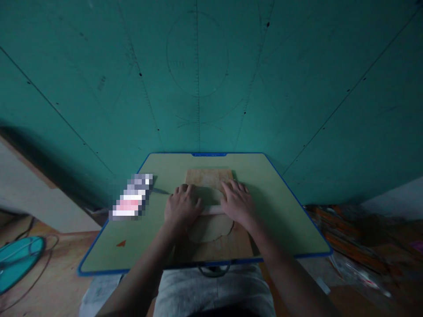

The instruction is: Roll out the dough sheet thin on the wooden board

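A flattened sheet of dough (208, 229) lies on a wooden board (211, 174), which rests on the small table. Across the dough runs a pale rolling pin (212, 210); only its middle shows. My left hand (183, 204) is over the pin's left end, fingers pointing forward and curled, thumb toward the middle. Over the right end, my right hand (237, 200) lies with its fingers slightly spread. Both palms hide the pin's ends. Dough shows in front of the pin and behind it.
The table (277, 220) has a blue rim and meets a green wall (211, 88). A pixelated item (132, 198) lies on its left, with a thin grey strip (161, 191) beside it. Nearer is a small orange triangle (121, 243). Clutter (350, 237) covers the floor at right.
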`<state>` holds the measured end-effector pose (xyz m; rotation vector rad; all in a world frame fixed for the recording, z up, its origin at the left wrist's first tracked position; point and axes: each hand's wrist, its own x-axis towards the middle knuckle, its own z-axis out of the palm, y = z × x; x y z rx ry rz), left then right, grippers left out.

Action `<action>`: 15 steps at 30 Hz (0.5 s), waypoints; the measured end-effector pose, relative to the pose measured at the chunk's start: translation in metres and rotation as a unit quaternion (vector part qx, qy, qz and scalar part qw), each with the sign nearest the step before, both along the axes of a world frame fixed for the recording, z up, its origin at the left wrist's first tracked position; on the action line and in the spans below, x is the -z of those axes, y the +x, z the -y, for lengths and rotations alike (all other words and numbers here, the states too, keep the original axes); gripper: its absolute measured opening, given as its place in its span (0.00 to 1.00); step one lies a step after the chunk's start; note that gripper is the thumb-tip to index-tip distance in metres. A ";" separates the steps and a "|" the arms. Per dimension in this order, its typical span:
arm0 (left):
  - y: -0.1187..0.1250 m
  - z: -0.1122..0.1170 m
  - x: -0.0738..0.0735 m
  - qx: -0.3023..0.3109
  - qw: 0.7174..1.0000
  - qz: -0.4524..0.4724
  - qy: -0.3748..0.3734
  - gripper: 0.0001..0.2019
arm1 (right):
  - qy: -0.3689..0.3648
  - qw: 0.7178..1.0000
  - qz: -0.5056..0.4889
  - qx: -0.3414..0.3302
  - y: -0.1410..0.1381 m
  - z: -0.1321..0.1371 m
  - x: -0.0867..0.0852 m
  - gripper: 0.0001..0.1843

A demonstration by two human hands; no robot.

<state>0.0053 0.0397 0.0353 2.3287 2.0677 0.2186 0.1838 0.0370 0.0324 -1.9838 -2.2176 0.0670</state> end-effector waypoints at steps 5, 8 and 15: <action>0.001 -0.017 -0.005 0.003 1.000 -0.002 -0.015 0.19 | -0.035 0.999 -0.026 0.005 0.001 -0.021 0.000 0.29; 0.002 -0.020 -0.006 0.002 1.000 0.000 -0.014 0.18 | -0.044 0.999 -0.029 0.009 0.001 -0.025 0.001 0.30; 0.000 0.002 0.002 0.006 1.000 -0.009 0.027 0.18 | 0.008 1.000 0.002 -0.006 0.000 0.001 -0.001 0.29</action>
